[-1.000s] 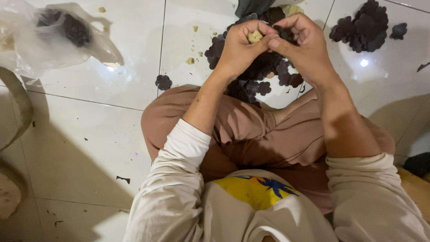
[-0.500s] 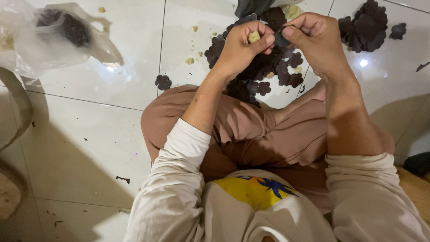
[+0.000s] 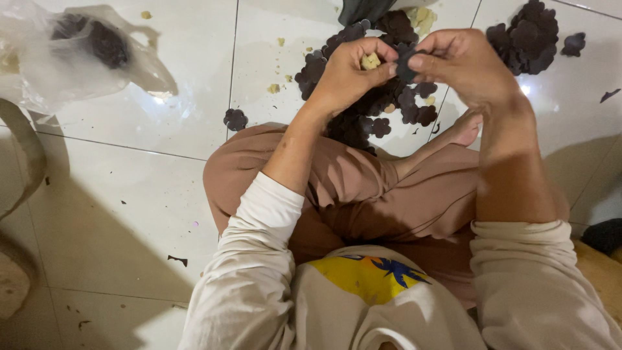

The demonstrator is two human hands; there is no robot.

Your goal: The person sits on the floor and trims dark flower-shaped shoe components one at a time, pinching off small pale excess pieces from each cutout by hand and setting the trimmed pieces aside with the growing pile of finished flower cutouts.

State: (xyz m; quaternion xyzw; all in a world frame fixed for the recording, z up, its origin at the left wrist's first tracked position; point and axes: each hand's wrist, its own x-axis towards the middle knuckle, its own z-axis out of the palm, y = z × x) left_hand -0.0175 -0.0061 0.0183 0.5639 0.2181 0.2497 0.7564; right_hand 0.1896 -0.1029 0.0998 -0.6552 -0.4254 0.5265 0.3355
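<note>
I sit cross-legged on a white tiled floor (image 3: 162, 194). My left hand (image 3: 346, 71) pinches a small pale yellow kernel (image 3: 370, 61) between thumb and fingers. My right hand (image 3: 463, 65) grips a dark purple-brown shell piece (image 3: 405, 61) right beside it, fingertips of both hands nearly touching. Directly under my hands lies a heap of dark flat shell pieces (image 3: 382, 110). A second heap of the same dark pieces (image 3: 528, 35) sits on the tile to the upper right.
A clear plastic bag (image 3: 84, 58) holding dark pieces lies at the upper left. One loose dark piece (image 3: 235, 118) and pale crumbs (image 3: 274, 88) dot the floor. A pale pile (image 3: 421, 16) sits at the top, and my bare foot (image 3: 463, 129) shows under my right wrist.
My hands have drawn slightly apart: the right hand pulled the dark shell piece off to the right, leaving the pale kernel exposed in the left hand's fingers.
</note>
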